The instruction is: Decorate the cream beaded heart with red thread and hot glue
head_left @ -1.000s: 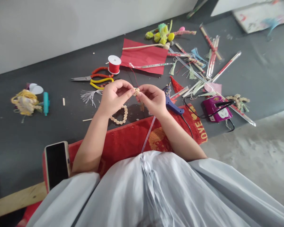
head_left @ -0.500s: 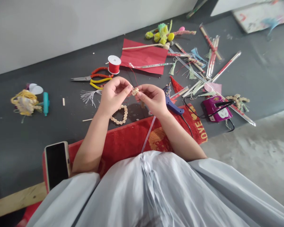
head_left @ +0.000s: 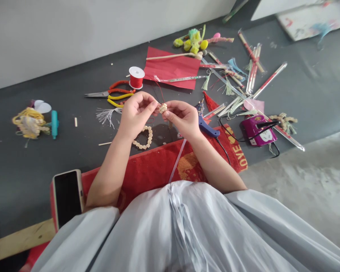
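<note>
My left hand (head_left: 136,115) and my right hand (head_left: 181,118) meet above the dark table (head_left: 73,151), both pinched on a small cream bead piece (head_left: 162,108) held between their fingertips. A thin red thread (head_left: 159,90) runs up from that piece toward the red thread spool (head_left: 136,77). Beneath my left wrist a cream bead bracelet (head_left: 144,139) lies on the table. A blue glue gun (head_left: 205,124) rests just right of my right hand.
Red and yellow pliers (head_left: 117,94), a red paper sheet (head_left: 172,68), pompoms (head_left: 194,40), several wrapped sticks and tassels (head_left: 243,75) and a purple device (head_left: 257,131) lie around. A phone (head_left: 67,197) sits on the red towel (head_left: 147,170). A yellow yarn bundle (head_left: 30,122) lies left.
The bead piece has been turned slightly between my fingertips; both hands stay in almost the same place.
</note>
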Demonstrator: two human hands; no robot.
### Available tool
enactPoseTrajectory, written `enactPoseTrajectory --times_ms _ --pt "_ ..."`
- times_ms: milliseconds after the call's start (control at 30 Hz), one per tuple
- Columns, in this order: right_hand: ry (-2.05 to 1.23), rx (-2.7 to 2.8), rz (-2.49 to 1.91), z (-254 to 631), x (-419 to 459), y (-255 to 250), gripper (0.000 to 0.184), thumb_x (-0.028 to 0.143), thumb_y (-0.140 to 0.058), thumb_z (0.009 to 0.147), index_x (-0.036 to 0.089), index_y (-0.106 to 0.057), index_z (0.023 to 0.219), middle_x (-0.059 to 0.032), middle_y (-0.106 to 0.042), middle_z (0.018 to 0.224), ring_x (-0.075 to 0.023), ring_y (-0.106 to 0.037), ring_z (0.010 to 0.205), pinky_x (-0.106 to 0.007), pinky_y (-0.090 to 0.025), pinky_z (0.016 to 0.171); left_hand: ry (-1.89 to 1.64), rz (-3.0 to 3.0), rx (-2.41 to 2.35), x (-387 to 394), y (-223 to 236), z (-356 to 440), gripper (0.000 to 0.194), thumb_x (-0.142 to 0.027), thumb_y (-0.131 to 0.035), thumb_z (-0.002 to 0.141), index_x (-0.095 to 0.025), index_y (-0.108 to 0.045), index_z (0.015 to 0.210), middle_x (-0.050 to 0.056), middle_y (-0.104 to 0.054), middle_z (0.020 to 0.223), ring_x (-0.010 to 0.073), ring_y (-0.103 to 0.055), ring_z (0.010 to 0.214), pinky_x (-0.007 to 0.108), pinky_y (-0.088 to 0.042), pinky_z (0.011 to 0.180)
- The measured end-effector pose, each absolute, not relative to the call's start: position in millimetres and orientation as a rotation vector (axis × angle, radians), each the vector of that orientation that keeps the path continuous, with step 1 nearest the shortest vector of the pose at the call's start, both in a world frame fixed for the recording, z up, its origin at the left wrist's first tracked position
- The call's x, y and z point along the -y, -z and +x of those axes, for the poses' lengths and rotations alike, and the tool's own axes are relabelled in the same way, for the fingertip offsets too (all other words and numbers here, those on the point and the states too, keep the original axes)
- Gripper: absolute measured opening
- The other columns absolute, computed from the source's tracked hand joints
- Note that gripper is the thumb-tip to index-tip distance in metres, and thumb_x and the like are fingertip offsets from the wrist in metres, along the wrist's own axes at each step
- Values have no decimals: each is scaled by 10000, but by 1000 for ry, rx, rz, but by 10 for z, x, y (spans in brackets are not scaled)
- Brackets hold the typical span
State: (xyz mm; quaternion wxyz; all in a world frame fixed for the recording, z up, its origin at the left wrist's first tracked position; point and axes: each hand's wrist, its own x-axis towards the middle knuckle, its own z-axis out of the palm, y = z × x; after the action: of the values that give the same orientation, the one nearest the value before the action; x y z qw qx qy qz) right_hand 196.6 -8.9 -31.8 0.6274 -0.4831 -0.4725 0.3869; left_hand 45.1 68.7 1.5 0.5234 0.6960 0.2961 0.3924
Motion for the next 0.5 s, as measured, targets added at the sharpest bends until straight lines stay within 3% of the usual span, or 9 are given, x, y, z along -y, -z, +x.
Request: enactPoseTrajectory --times_ms 500 --pt "-813 1138 -1134 1963 99 333 500 660 -715 848 187 -691 1009 -10 -726 805 -112 -687 692 -260 -608 639 -906 1676 -687 -699 57 459 490 -706 -692 852 -230 -582 890 20 -694 837 152 -708 746 324 -612 735"
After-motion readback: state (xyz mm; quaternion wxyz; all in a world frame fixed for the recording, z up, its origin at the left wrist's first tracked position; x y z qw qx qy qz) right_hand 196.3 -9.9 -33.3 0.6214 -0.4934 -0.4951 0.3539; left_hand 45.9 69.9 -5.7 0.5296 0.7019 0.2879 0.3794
